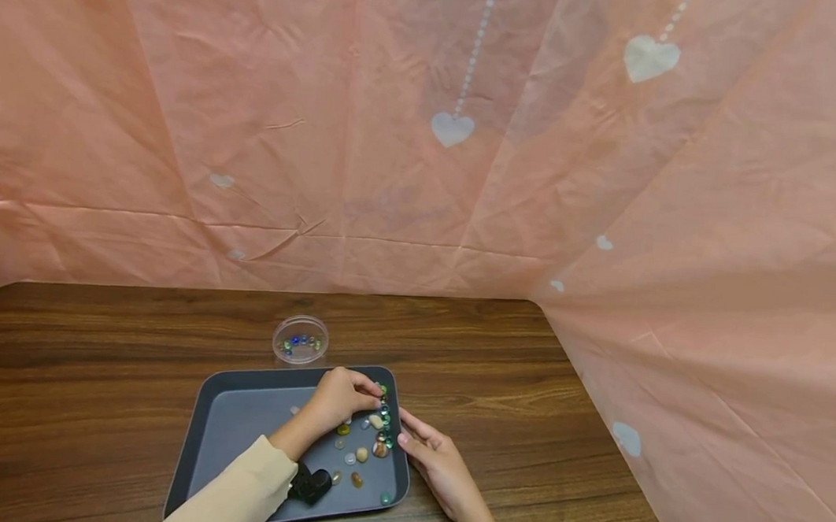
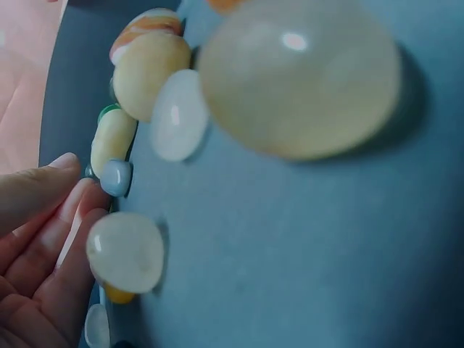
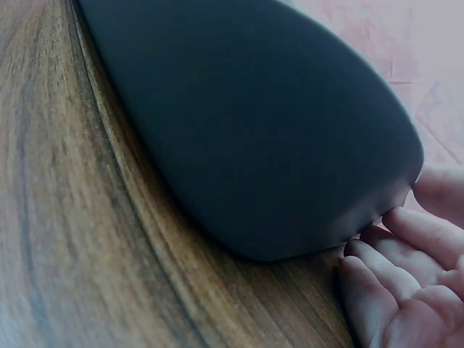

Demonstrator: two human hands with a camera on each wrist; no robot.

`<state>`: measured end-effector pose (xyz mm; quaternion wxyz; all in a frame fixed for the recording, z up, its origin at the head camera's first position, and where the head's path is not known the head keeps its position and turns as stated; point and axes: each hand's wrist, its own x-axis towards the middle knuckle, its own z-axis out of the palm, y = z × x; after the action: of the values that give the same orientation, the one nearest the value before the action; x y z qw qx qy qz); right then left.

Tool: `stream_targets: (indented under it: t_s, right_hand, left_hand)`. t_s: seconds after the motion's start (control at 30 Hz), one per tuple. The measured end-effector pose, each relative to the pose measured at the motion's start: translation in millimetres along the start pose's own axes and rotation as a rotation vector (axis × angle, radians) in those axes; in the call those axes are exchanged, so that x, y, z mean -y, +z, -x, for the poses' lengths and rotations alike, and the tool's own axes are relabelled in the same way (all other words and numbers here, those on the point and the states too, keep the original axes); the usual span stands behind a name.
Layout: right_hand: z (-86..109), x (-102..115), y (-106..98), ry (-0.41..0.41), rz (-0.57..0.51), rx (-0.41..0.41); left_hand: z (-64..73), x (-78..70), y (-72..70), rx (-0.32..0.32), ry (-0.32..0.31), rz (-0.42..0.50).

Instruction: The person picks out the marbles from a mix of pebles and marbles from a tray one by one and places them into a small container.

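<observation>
Grey tray (image 1: 254, 418) sits at lower centre of the head view on a wood-grain table (image 1: 511, 376). Left hand (image 1: 337, 399) is inside the tray, thumb and fingertips close together at the row of glass marbles (image 1: 385, 420) along the tray's right wall; whether a marble is pinched between them cannot be told. Right hand (image 1: 443, 463), right of the tray, has its fingers extended and loosely spread, touching the wall's outer side without gripping it. Pebbles, including a striped stone (image 1: 380, 449), lie left of and below the row. A clear round dish (image 1: 300, 361) containing blue and green marbles (image 1: 296, 340) stands above the tray.
</observation>
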<state>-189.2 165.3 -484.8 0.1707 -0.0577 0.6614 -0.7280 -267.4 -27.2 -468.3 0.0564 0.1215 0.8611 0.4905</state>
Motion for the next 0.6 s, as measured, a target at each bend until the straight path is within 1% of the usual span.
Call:
stream_targets:
  t_s: [0.27, 0.6]
  right_hand:
    - [0.1, -0.6, 0.1, 0.007, -0.004, 0.000]
    - [-1.5, -0.6, 0.2, 0.011, -0.021, 0.002]
  left_hand:
    - [-1.4, -3.9, 2.5, -0.021, 0.005, -0.045]
    - [-3.6, -9.8, 4.7, 0.001, 0.033, -0.126]
